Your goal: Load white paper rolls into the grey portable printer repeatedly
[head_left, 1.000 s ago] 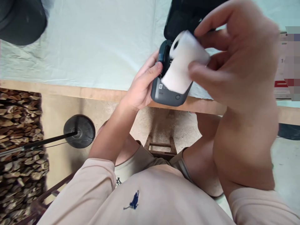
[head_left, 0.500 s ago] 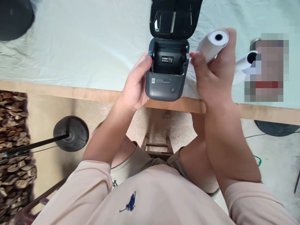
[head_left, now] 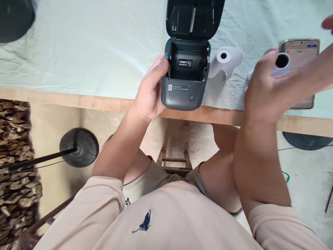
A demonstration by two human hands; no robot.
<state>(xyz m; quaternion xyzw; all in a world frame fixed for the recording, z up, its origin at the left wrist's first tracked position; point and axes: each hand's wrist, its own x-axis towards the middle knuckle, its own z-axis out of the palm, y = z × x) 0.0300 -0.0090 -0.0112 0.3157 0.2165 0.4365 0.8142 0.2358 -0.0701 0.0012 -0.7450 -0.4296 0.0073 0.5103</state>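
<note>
My left hand point(head_left: 151, 86) grips the left side of a dark grey label printer point(head_left: 184, 95), thumb at the edge of its compartment. The printer's black lid point(head_left: 195, 21) is raised, and a small printed label shows inside the bare compartment. Right of the printer, a white paper roll point(head_left: 223, 59) stands on the cloth with its end loosely unrolled. Over a second, black-cored paper roll point(head_left: 282, 61) reaches my right hand point(head_left: 270, 83), thumb apart and fingers stretched rightward, partly out of frame. It partly hides this roll and the phone behind; contact is unclear.
A smartphone point(head_left: 299, 47) with its screen lit lies on the pale cloth point(head_left: 91, 52). A fingertip point(head_left: 329, 24) shows at the right edge; whose is unclear. A dark round object point(head_left: 15, 21) sits at upper left. Below are a stand base point(head_left: 78, 147) and stacked wood point(head_left: 15, 156).
My right hand has let go of the white paper roll, now standing beside the printer, and has moved right to the second roll and phone. My left hand still holds the printer.
</note>
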